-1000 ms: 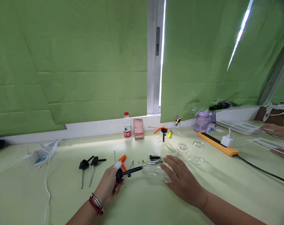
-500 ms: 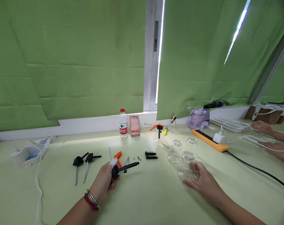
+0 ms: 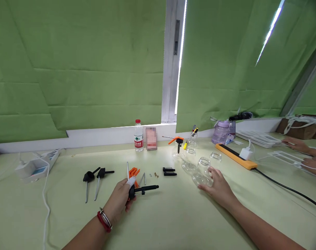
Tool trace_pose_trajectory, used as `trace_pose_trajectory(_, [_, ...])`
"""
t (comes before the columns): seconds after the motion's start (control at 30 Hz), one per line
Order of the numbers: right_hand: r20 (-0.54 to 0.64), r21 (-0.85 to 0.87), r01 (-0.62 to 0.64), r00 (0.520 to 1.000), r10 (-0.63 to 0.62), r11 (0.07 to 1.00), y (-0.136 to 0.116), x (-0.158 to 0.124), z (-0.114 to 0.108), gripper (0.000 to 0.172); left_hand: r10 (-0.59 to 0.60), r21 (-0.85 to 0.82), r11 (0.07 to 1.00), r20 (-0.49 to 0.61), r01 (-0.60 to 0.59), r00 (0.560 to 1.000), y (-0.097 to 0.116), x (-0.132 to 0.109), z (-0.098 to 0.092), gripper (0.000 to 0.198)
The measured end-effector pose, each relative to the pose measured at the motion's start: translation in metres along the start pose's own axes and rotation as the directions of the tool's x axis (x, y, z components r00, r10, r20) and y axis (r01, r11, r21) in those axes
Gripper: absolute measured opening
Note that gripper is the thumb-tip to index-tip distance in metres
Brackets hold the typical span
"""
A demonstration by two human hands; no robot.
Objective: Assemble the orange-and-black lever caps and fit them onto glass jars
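Note:
My left hand (image 3: 120, 195) is closed around a black spray pump head (image 3: 148, 188) with a thin metal tube sticking up. Its black stem points right above the table. With thumb and fingers, my right hand (image 3: 218, 185) grips the side of a clear glass jar (image 3: 200, 176) with an open threaded mouth. A second glass jar (image 3: 188, 166) stands just behind it. Near my left hand lie orange levers (image 3: 134, 171), metal pins (image 3: 142, 178) and small brown bits (image 3: 156, 174). Two black spring pieces (image 3: 169, 171) rest in the middle.
Left are two black heads with metal tubes (image 3: 88, 177) and a white power strip (image 3: 34, 170). Behind stand a water bottle (image 3: 138, 137) and an assembled orange-levered jar (image 3: 178, 141). An orange power strip (image 3: 236, 156) and a co-worker's hands (image 3: 313, 163) are at right.
My right hand and the gripped jar have moved slightly left and away from me, close to the jar behind. My left hand has shifted a little right with the pump head.

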State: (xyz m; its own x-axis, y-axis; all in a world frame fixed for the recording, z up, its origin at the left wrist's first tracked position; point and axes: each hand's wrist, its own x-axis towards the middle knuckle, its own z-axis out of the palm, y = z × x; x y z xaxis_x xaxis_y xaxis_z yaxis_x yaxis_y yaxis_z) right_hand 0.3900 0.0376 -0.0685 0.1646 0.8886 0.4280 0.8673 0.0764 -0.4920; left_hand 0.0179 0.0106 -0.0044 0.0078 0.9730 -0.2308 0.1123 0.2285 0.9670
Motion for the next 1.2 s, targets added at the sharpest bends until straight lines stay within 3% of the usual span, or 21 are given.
trace_pose_trajectory(0.07, [-0.142,-0.043,0.047,0.988,-0.052,0.998,-0.01,-0.002,-0.004,0.088,-0.016,-0.002,1.0,-0.012,0.016,1.0,0.0,0.001,0.0,0.04])
trace_pose_trajectory(0.17, [-0.284,-0.159,0.304,0.897,-0.339,0.939,-0.04,-0.007,-0.013,0.076,-0.016,0.0,1.0,-0.004,0.016,1.0,-0.002,0.002,0.0,0.037])
trace_pose_trajectory(0.23, [-0.211,-0.217,0.522,0.8,-0.561,0.825,-0.068,-0.013,-0.012,0.061,-0.015,-0.003,1.0,0.015,0.015,1.0,-0.003,0.001,0.0,0.035])
trace_pose_trajectory(0.3, [-0.086,-0.229,0.719,0.656,-0.749,0.656,-0.097,-0.021,-0.002,0.049,-0.01,-0.008,1.0,0.041,0.011,0.999,-0.002,-0.002,0.002,0.035])
trace_pose_trajectory(0.4, [0.053,-0.18,0.863,0.489,-0.871,0.473,-0.132,-0.03,0.022,0.04,0.017,-0.015,1.0,0.094,-0.015,0.995,0.001,-0.009,0.008,0.039])
trace_pose_trajectory(0.47, [0.095,-0.114,0.904,0.424,-0.901,0.413,-0.148,-0.032,0.035,0.038,0.039,-0.028,0.999,0.144,-0.035,0.989,0.003,-0.013,0.011,0.042])
trace_pose_trajectory(0.53, [0.082,-0.056,0.893,0.449,-0.89,0.446,-0.159,-0.03,0.038,0.035,0.101,-0.046,0.994,0.155,-0.094,0.983,0.004,-0.016,0.011,0.045])
trace_pose_trajectory(0.6, [0.053,0.036,0.822,0.566,-0.823,0.568,-0.166,-0.024,0.03,0.029,0.231,-0.035,0.973,0.077,-0.229,0.97,0.004,-0.017,0.008,0.044])
trace_pose_trajectory(0.67, [0.092,0.221,0.669,0.711,-0.697,0.71,-0.172,-0.017,0.015,0.025,0.407,0.08,0.911,-0.031,-0.404,0.913,0.003,-0.019,0.004,0.042])
trace_pose_trajectory(0.7, [0.157,0.333,0.556,0.763,-0.627,0.761,-0.174,-0.013,0.008,0.025,0.486,0.172,0.865,-0.057,-0.471,0.872,0.002,-0.02,0.002,0.045])
trace_pose_trajectory(0.73, [0.25,0.434,0.443,0.777,-0.577,0.784,-0.174,-0.009,0.002,0.025,0.538,0.269,0.817,-0.043,-0.509,0.842,0.002,-0.021,0.001,0.049])
trace_pose_trajectory(0.77, [0.343,0.509,0.323,0.775,-0.532,0.798,-0.174,-0.005,-0.001,0.026,0.562,0.349,0.775,0.001,-0.528,0.827,0.001,-0.022,0.001,0.052])
trace_pose_trajectory(0.83, [0.508,0.589,0.114,0.718,-0.476,0.8,-0.172,0.0,0.0,0.027,0.527,0.432,0.736,0.119,-0.522,0.842,0.001,-0.022,0.002,0.046])
trace_pose_trajectory(0.97, [0.704,0.579,-0.163,0.594,-0.389,0.799,-0.161,0.005,0.024,0.027,0.383,0.429,0.792,0.204,-0.434,0.901,-0.004,-0.014,0.009,0.021])
trace_pose_trajectory(1.1, [0.708,0.545,-0.197,0.629,-0.321,0.815,-0.153,0.006,0.049,0.027,0.242,0.477,0.821,0.206,-0.313,0.948,-0.014,-0.001,0.008,0.025])
trace_pose_trajectory(1.2, [0.698,0.565,-0.24,0.649,-0.303,0.789,-0.153,0.006,0.059,0.016,0.182,0.597,0.759,0.191,-0.261,0.965,-0.018,0.005,0.005,0.032])
